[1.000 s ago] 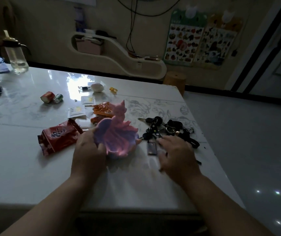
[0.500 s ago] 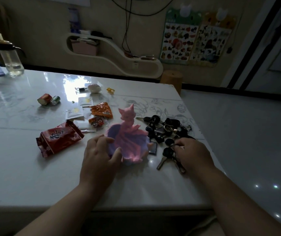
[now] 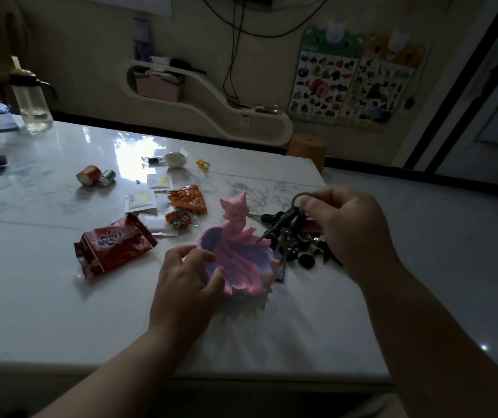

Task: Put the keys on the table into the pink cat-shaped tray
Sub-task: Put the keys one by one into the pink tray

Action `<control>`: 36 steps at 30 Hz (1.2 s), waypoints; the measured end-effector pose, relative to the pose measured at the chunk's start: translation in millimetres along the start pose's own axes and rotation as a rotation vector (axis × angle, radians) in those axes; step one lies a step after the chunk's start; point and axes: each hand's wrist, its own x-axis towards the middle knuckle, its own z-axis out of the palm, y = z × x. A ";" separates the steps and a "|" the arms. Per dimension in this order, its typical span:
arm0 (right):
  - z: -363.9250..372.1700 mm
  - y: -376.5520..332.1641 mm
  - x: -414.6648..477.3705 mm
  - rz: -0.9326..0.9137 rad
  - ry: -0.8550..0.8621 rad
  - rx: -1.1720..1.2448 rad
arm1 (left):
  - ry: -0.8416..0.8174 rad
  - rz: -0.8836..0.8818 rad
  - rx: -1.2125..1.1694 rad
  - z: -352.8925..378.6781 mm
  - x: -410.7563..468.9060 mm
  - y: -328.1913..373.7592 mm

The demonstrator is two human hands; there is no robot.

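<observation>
The pink cat-shaped tray (image 3: 243,260) stands on the white table (image 3: 60,297), its bowl facing me and holding nothing that I can see. My left hand (image 3: 186,285) grips the tray's near-left rim. My right hand (image 3: 351,233) pinches the metal ring of a bunch of dark keys (image 3: 289,224) and holds it lifted just right of the tray, the keys dangling by the rim. More dark keys (image 3: 306,260) lie on the table under and beside that hand, partly hidden by it.
A red snack bag (image 3: 115,245), orange packets (image 3: 187,200), white sachets (image 3: 142,202) and two small cans (image 3: 95,176) lie left of and behind the tray. A water bottle (image 3: 30,98) stands at the far left. The table's right edge runs close to the keys.
My right hand has picked a key bunch up by its ring and raised it from the table beside the tray. My left hand stays on the tray's rim.
</observation>
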 end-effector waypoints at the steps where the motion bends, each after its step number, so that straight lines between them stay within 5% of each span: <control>1: 7.6 -0.9 0.6 0.010 -0.031 0.031 | 0.004 0.000 -0.008 -0.1 -0.1 -0.3; 7: 42.4 26.3 5.9 0.142 -0.165 0.139 | 0.019 0.015 -0.044 -0.8 2.4 -2.5; 13: 56.3 62.1 20.7 0.322 -0.079 0.229 | 0.022 0.009 -0.032 -1.0 3.2 -6.9; 22: 40.9 82.5 30.6 0.277 -0.179 0.094 | 0.044 0.031 0.005 1.2 4.9 -6.5; 28: -33.2 93.7 45.9 0.137 0.113 -0.330 | 0.043 0.021 0.016 0.4 5.3 -5.2; 33: -47.7 127.8 35.6 0.268 -0.194 -0.658 | 0.048 0.024 0.020 1.4 5.5 -4.7; 36: -38.5 142.1 31.2 0.211 -0.213 -0.761 | 0.047 0.031 0.018 2.3 5.4 -4.4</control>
